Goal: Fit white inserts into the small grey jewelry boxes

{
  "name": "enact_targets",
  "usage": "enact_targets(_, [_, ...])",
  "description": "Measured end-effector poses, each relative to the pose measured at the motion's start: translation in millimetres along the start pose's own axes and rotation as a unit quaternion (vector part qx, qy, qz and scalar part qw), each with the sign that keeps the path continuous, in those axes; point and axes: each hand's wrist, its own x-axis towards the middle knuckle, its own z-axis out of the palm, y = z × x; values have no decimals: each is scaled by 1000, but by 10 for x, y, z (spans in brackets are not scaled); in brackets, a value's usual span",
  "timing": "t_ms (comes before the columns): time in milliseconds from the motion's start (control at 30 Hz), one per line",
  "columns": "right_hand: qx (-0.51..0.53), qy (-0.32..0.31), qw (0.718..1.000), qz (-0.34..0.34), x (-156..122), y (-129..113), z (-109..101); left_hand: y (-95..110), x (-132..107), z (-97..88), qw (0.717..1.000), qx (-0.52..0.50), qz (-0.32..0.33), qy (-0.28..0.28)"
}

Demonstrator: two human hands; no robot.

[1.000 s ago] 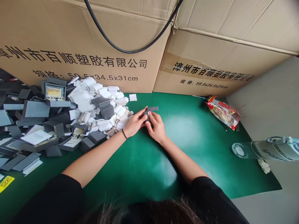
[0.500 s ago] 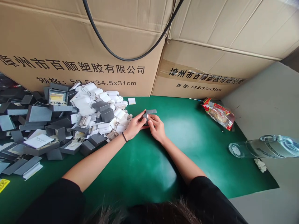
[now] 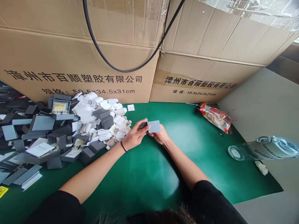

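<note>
Box (image 3: 154, 126), small and grey, is in the person's hands above the middle of the green table (image 3: 198, 168). Left hand (image 3: 134, 137) pinches its darker left end between thumb and fingers, covering part of it. Right hand (image 3: 161, 136) is at the right end, mostly behind the pale face; its fingers are largely hidden, so whether it grips or only supports cannot be told. Whatever the box contains is out of sight.

To the left, a heap of white cartons (image 3: 102, 134) overlaps a jumble of dark cases (image 3: 42, 123), many half buried; the print on a white card (image 3: 40, 149) is too small to read. A yellow label (image 3: 2, 191) is cut off at the left edge. Far side, cardboard boxes (image 3: 112, 56) run out of view above, and a black cable (image 3: 123, 71) loops before them. At right, the clear bottle (image 3: 268, 148) reaches the frame's edge.
</note>
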Motion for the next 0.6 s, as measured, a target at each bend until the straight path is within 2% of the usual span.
enact_targets(100, [-64,-38,996,-50,-13,-82,-38,-25,16,-8,997,34,63,-15])
enact_targets(200, [-120,-44,986,-112,-46,-149,-23,-34,17,-20,996,44,79,-10])
enact_targets(267, [-128,-46,983,-127,-67,-193,-4,-38,14,-20,995,45,86,-5])
enact_targets(467, [-123,-92,983,-100,-77,-290,-31,-47,16,-9,992,56,106,-28])
enact_targets(533, [-99,-97,988,-69,-60,-244,-33,-51,11,-1,992,68,97,-30])
enact_targets(600, [-52,-74,996,-21,-35,-145,-16,-58,-1,20,993,91,70,-20])
